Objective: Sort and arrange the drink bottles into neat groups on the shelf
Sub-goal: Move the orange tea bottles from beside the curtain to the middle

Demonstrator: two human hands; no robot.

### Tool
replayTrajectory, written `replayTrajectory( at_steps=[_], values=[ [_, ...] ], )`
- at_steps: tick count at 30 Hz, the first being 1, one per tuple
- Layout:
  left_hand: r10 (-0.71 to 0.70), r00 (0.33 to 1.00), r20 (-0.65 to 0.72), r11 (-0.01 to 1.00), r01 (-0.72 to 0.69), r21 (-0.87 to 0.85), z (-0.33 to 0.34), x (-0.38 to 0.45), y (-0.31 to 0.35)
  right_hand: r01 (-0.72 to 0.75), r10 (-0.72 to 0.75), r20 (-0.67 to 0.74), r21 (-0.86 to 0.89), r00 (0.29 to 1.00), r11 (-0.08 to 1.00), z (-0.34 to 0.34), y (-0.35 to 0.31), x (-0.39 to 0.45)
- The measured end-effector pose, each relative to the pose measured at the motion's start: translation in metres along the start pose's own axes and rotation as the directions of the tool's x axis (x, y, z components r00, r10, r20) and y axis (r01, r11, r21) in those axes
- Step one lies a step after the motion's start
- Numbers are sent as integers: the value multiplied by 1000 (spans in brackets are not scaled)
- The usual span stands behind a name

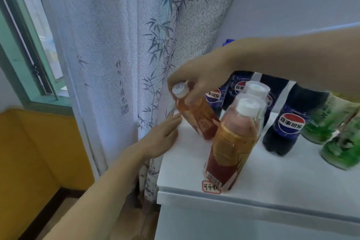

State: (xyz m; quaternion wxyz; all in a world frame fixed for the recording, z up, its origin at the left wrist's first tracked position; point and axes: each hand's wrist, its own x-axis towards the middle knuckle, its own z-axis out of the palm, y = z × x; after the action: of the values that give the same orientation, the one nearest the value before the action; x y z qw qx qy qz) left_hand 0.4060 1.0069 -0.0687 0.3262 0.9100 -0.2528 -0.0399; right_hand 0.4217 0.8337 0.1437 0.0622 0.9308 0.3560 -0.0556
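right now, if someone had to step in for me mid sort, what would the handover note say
Right hand: gripping the tilted orange tea bottle near its neck, its base at the shelf.
Left hand: open, flat at the shelf's left edge, holding nothing.
Placed: two more orange tea bottles upright, one behind the other, near the front; cola bottles clustered behind and right; green bottles at far right.
Done: rough grouping by kind.
Left: stand the tilted bottle upright by the other teas, then square up the rows.
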Motion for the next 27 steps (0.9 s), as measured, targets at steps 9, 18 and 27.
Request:
replayTrajectory(
  at_steps=[9,18,27],
  values=[
    [5,999,34,903,-19,430,16,17,39,-163,178,-124,120,976,979,8,33,-40],
    [-55,998,-20,944,59,325,20,10,44,-224,250,-215,138,944,965,-2,31,-71],
    [-200,889,-413,894,-7,-448,34,-57,114,-60,155,-295,308,943,950,29,23,-133]
  ],
)
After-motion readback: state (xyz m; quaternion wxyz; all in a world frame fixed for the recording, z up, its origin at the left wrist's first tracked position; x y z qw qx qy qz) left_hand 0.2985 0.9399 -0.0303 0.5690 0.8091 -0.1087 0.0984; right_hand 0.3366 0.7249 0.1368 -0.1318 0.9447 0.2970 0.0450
